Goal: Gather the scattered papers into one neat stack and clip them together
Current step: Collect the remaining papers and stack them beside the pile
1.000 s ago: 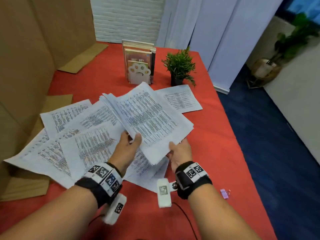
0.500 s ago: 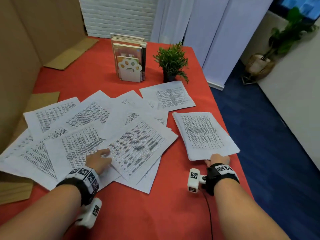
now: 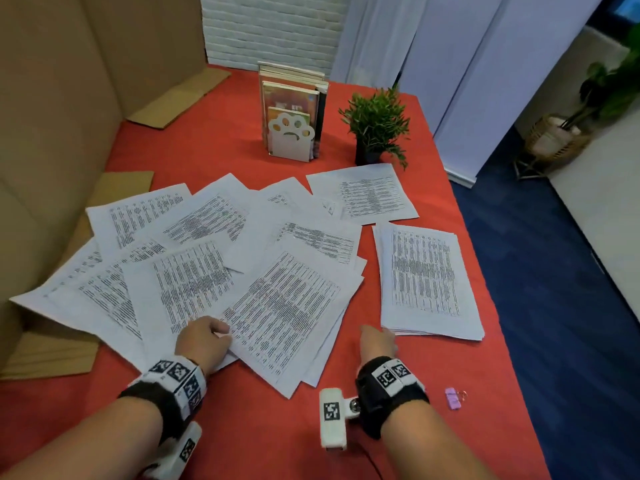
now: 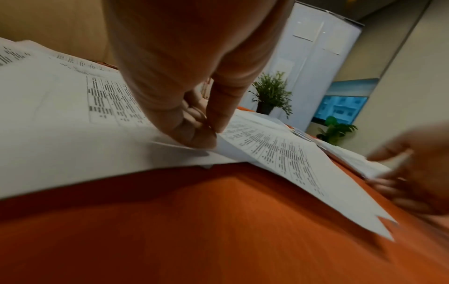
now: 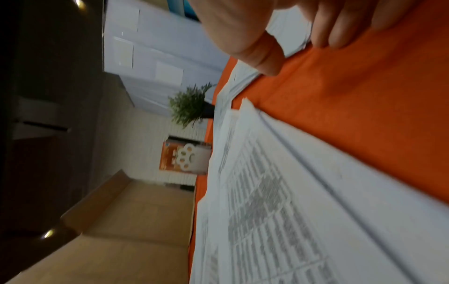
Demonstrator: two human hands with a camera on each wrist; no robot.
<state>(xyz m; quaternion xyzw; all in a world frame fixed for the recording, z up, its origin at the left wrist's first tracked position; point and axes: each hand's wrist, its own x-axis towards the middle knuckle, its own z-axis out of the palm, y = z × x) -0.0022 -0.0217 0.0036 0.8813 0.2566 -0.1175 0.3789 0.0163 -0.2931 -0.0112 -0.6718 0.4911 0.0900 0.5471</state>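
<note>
Several printed sheets (image 3: 194, 258) lie fanned out and overlapping on the red table (image 3: 277, 431). A gathered stack (image 3: 424, 278) lies flat on its own at the right. My left hand (image 3: 223, 332) pinches the near left edge of the top loose sheet (image 3: 287, 313); in the left wrist view the left hand (image 4: 211, 133) has thumb and fingers closed on that sheet (image 4: 279, 149). My right hand (image 3: 375, 337) hovers open between the loose sheets and the stack's near left corner, holding nothing. In the right wrist view the right hand (image 5: 296, 53) is relaxed, with the stack (image 5: 291, 26) behind it. A purple binder clip (image 3: 453, 398) lies right of my right wrist.
A paw-shaped bookend with books (image 3: 292, 133) and a small potted plant (image 3: 377, 126) stand at the back. Cardboard panels (image 3: 52, 150) wall off the left side. One single sheet (image 3: 363, 194) lies near the plant. The table's right edge drops to a blue floor (image 3: 554, 306).
The stack, held up in both hands a second ago, now lies at the right. My right hand has let go of it and drifted left. My left hand has taken hold of a loose sheet's edge.
</note>
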